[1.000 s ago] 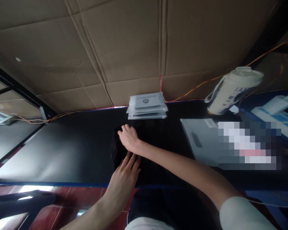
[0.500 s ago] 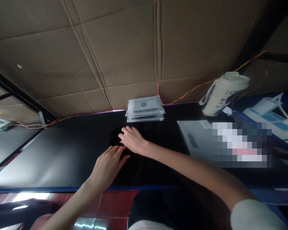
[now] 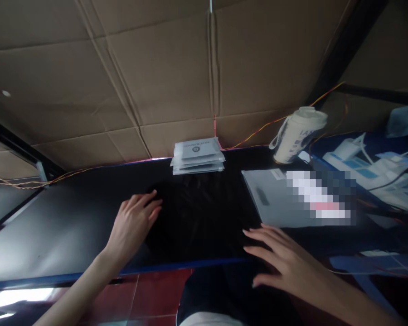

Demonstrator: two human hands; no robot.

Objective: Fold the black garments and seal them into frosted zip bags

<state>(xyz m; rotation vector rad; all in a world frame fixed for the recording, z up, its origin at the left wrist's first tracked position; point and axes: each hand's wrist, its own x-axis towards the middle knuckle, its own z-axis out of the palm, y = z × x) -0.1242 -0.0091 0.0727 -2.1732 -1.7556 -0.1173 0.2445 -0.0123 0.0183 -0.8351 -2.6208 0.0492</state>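
Observation:
On the black tabletop, left of centre, rests my left hand, its fingers apart at the edge of a very dark, wrinkled black patch whose nature I cannot make out. My right hand is at the table's front edge, fingers spread and holding nothing, just below a flat grey package. A stack of translucent white zip bags with a printed logo lies at the back centre, beyond both hands.
A white lidded cup with a strap stands at the back right. Farther right are white and blue boxes with cables. A cardboard wall rises behind the table, with a thin yellow-red wire along it.
My hands have parted: the right one has swung from the middle towards the front right and spread, while the left has shifted slightly left. The view has turned a little to the right.

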